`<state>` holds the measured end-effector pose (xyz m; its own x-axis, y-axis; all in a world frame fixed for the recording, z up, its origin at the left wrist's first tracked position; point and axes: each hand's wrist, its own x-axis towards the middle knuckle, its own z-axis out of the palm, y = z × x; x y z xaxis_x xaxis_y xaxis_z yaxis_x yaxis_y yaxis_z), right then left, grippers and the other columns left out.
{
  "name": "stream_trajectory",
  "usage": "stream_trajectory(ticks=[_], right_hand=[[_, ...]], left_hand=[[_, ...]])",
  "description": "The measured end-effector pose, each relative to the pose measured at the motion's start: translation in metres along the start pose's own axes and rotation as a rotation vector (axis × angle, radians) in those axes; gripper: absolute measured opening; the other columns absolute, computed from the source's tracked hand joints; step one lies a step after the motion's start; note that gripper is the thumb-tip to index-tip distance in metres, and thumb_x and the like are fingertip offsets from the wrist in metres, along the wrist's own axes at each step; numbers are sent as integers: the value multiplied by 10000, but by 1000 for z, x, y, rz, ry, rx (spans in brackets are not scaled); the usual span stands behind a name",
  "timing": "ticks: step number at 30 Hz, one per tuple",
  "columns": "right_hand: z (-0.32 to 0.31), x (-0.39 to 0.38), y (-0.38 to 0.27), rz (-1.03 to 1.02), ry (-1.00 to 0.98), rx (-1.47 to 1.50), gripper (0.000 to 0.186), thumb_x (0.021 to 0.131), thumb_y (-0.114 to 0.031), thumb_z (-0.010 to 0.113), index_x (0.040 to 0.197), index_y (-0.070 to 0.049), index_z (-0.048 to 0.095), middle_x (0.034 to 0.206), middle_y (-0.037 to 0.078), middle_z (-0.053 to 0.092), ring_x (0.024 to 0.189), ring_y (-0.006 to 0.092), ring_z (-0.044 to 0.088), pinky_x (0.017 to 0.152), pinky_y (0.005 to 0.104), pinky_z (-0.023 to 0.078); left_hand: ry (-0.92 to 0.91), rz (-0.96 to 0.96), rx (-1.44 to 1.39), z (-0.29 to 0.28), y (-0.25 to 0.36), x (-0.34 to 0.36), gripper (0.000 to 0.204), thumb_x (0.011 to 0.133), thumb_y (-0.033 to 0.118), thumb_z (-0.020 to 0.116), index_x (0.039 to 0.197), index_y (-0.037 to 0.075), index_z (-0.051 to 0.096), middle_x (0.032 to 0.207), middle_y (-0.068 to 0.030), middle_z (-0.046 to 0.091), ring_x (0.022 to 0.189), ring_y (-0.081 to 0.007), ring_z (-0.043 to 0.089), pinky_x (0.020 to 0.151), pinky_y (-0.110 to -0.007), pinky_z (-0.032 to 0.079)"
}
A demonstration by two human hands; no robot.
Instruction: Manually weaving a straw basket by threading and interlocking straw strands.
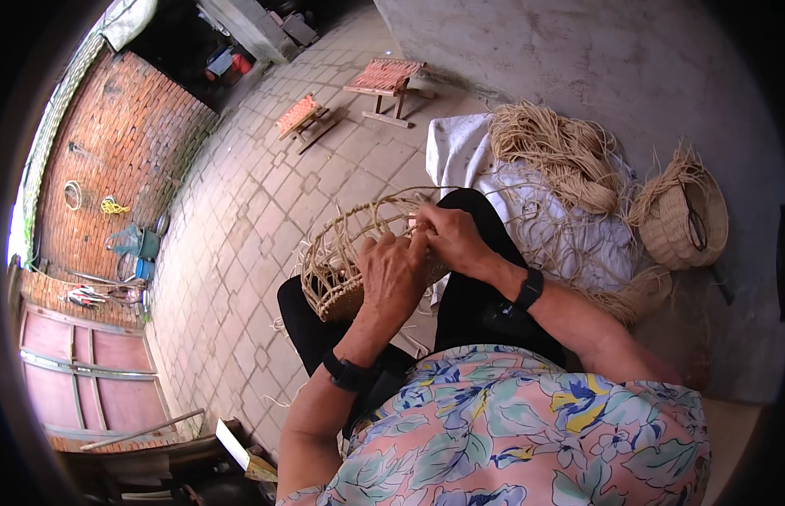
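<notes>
A partly woven basket (335,253) of tan cord rests across my lap, with an open lattice side and a denser woven base. My left hand (391,271) lies over the basket, its fingers bent and closed at the rim. Close against it, my right hand (456,239) pinches at the same stretch of rim, fingertips together. A thin strand of cord curves over the top of the rim near both hands. What exactly sits between the fingertips is hidden by the hands themselves.
To my right, a bundle of tan cord (561,152) lies on a white cloth (455,148) with loose strands. Beside it stands a woven basket (675,223) by the grey wall. Two low stools with woven seats, a larger stool (388,78) and a smaller stool (299,115), stand ahead on the paving.
</notes>
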<state>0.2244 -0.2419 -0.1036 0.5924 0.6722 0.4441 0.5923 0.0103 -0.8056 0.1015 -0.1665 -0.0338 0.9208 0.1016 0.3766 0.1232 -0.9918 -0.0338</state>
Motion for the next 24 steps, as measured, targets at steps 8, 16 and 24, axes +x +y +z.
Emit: stream_trajectory(ticks=[8, 16, 24], right_hand=[[-20, -2, -32, 491, -20, 931, 244, 815, -11, 625, 1013, -1, 484, 681, 22, 518, 496, 76, 499, 426, 236, 446], [-26, 12, -35, 497, -457, 1029, 255, 808, -43, 613, 1041, -61, 511, 708, -6, 532, 513, 70, 474, 469, 246, 406], [4, 5, -28, -16, 143, 201, 188, 792, -60, 562, 974, -45, 518, 686, 172, 596, 586, 353, 612, 543, 409, 473]], left_hand=[[188, -64, -178, -11, -21, -24, 115, 723, 100, 709, 784, 100, 611, 673, -37, 607, 682, -220, 586, 642, -362, 411], [172, -178, -231, -28, -31, -48, 180, 730, 103, 737, 901, 126, 687, 701, -32, 607, 686, -216, 580, 684, -347, 407], [101, -236, -112, -44, -18, -39, 157, 725, 122, 753, 871, 136, 697, 737, -36, 610, 718, -226, 586, 686, -361, 423]])
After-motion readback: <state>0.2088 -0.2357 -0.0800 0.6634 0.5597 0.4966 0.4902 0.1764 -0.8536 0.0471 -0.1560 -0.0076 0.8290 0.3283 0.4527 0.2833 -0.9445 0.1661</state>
